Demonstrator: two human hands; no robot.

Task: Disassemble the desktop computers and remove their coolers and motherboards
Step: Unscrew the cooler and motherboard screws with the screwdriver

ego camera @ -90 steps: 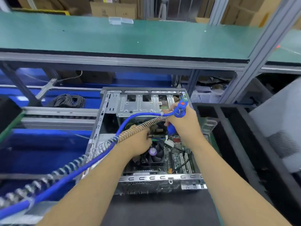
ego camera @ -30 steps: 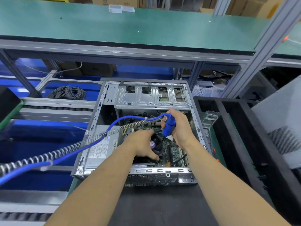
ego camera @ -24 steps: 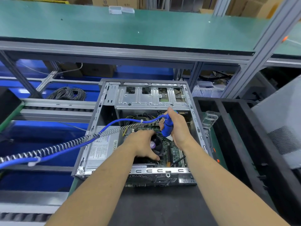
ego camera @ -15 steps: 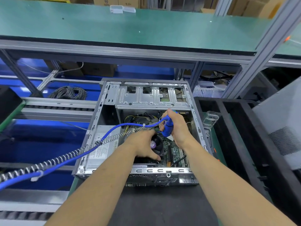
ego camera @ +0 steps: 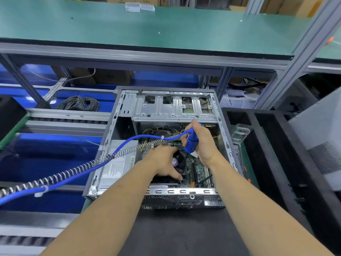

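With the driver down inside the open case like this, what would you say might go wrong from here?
1. The blue hose crosses the case wall; it may drag and pull the screwdriver off its screw.
2. The left hand rests on the cooler fan, close to the tool tip in the right hand; a slip could hit fingers or the motherboard.

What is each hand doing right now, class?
Left hand: fingers spread, resting on the cooler fan.
Right hand: gripping the blue screwdriver.

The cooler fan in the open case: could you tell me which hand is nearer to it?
Left. The left hand rests on the cooler fan; the right hand grips the blue screwdriver just above it.
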